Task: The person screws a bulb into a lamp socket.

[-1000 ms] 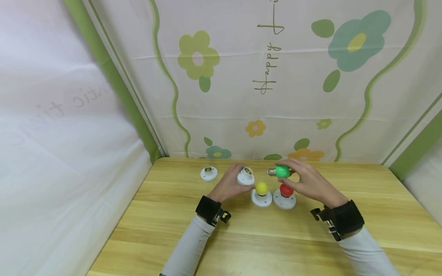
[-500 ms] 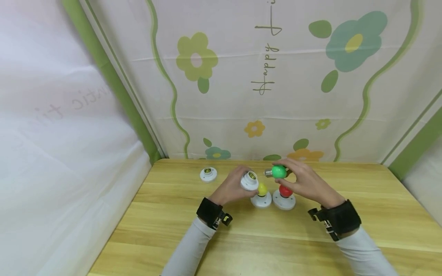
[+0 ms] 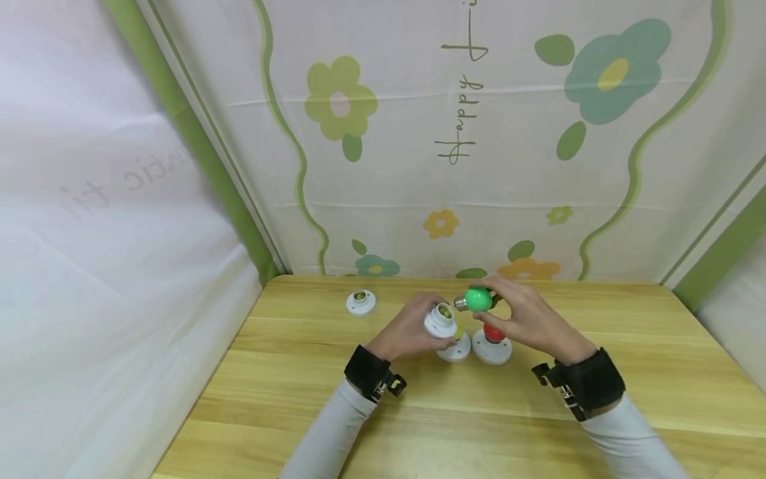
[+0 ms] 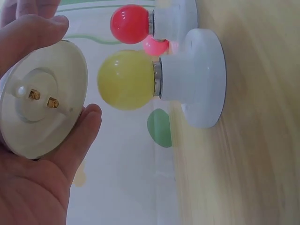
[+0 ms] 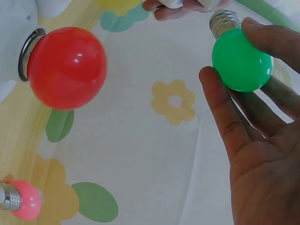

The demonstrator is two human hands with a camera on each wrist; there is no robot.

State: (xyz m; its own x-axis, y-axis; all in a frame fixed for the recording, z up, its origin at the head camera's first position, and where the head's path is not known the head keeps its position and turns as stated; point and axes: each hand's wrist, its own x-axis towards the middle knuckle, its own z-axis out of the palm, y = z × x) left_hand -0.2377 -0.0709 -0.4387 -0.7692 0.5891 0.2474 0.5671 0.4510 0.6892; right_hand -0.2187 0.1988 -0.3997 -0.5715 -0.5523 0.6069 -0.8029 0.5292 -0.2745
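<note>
The head view looks forward-down from above; nearer wrist views share the red bulb (image 5: pixel 68 68).

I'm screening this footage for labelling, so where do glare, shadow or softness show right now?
Head: a pale sheen on the table near the bottom edge; left wrist: slightly hazy, with the wood grain soft; right wrist: small glints on the red bulb and green bulb, the right hand looking shaded.

Round green bulb (image 5: pixel 242 61) had silvery base (image 5: pixel 225 21); disc-based white socket (image 3: pixel 439 324), brassy inside. Yellowish wooden tabletop (image 3: pixel 449 426) was streaked; white cloth backdrop (image 3: pixel 389 179) bore green, teal, orange flowers (image 3: pixel 353 80).
</note>
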